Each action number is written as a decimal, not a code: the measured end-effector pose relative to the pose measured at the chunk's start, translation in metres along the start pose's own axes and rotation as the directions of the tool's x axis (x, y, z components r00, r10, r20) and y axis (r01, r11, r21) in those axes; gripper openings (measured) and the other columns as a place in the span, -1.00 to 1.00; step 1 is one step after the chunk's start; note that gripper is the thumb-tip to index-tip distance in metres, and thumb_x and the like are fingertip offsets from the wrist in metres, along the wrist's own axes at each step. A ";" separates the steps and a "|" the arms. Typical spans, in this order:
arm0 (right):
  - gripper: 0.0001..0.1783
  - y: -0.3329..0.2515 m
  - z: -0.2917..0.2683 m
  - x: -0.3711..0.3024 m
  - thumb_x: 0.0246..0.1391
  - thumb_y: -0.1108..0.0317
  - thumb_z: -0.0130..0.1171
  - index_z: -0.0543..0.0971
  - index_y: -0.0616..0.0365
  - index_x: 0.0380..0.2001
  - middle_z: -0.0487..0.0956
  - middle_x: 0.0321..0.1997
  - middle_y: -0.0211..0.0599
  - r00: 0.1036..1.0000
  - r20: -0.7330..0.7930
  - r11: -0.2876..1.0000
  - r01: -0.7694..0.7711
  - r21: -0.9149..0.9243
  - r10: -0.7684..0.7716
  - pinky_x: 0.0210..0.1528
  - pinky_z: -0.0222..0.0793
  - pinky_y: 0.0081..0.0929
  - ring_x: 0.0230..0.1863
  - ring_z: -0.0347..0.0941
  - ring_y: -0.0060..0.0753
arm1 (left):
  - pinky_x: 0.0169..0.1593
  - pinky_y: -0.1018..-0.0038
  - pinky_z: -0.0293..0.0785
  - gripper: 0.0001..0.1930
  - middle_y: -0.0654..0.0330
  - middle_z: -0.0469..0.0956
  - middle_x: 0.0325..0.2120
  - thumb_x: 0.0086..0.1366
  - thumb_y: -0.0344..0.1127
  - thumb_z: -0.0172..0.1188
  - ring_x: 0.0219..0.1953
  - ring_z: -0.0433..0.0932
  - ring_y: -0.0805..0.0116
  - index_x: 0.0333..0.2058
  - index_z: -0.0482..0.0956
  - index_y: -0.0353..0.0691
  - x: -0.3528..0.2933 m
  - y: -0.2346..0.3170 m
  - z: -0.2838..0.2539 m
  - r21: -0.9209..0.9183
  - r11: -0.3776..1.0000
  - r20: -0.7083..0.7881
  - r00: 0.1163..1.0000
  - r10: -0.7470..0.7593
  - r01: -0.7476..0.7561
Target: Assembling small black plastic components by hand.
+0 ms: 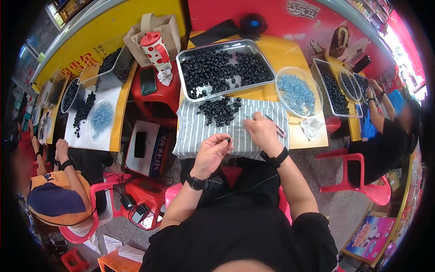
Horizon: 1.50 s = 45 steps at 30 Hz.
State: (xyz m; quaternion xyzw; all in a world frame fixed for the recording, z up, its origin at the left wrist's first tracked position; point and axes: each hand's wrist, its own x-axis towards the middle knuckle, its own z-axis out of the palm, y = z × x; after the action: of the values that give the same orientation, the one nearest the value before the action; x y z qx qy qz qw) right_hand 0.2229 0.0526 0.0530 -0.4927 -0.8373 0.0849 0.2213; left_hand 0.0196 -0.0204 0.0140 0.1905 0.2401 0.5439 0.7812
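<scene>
A rectangular metal tray (244, 92) holds black beads (204, 72), a round clear-plastic tub (320, 97) blue beads (297, 93), as the left hand (213, 154) pinches one small black bead (228, 139) at its fingertips, the right hand's (263, 131) grip unclear.

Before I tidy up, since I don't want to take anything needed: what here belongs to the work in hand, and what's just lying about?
Seemingly in use:
black bead in the left hand
loose black beads
metal tray
blue beads
striped cloth

Apparently lying about:
red-dotted cup
tote bag
phones
</scene>
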 end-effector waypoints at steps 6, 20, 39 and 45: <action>-0.96 -0.002 0.003 -0.002 -0.13 0.49 0.09 0.47 0.13 -0.51 0.41 -0.43 -0.14 0.998 0.012 0.994 0.056 -0.097 -0.056 -0.38 0.42 -0.21 -0.36 0.48 -0.06 | -0.18 0.54 0.50 -0.82 0.16 0.58 -0.24 0.32 -0.47 0.11 -0.24 0.58 0.37 -0.11 0.52 -0.31 -0.001 -0.001 -0.001 -0.003 1.000 0.006 1.000 0.007 -0.007; -0.87 -0.001 0.006 -0.013 -0.15 0.54 0.05 0.39 0.20 -0.43 0.37 -0.35 -0.08 0.998 0.070 0.996 0.016 -0.086 -0.010 -0.32 0.40 -0.20 -0.30 0.43 -0.04 | -0.19 0.51 0.51 -0.81 0.16 0.58 -0.24 0.33 -0.47 0.10 -0.25 0.58 0.37 -0.10 0.52 -0.30 0.000 -0.003 -0.002 0.010 1.000 -0.022 1.000 0.013 -0.013; -0.88 -0.010 0.002 -0.020 -0.08 0.58 0.10 0.51 0.23 -0.40 0.45 -0.43 -0.20 0.999 -0.024 0.889 -0.027 0.457 0.042 -0.45 0.36 -0.32 -0.47 0.45 -0.20 | -0.20 0.50 0.50 -0.80 0.14 0.59 -0.26 0.33 -0.46 0.10 -0.26 0.59 0.36 -0.09 0.52 -0.32 0.000 -0.002 0.000 0.024 1.000 -0.026 1.000 0.016 -0.015; -0.89 -0.058 -0.014 -0.018 -0.03 0.60 0.16 0.57 0.25 -0.37 0.43 -0.46 -0.29 0.998 -0.056 0.687 0.052 0.725 -0.016 -0.47 0.30 -0.52 -0.52 0.42 -0.42 | -0.13 0.47 0.52 -0.79 0.14 0.59 -0.25 0.33 -0.48 0.10 -0.25 0.58 0.38 -0.08 0.52 -0.35 0.001 -0.004 -0.004 0.016 1.000 -0.036 0.999 -0.005 0.005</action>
State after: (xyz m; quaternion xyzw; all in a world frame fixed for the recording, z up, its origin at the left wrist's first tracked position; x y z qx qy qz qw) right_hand 0.1915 0.0068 0.0812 -0.3513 -0.7392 0.3936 0.4185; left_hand 0.0208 -0.0211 0.0084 0.1862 0.2591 0.5433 0.7765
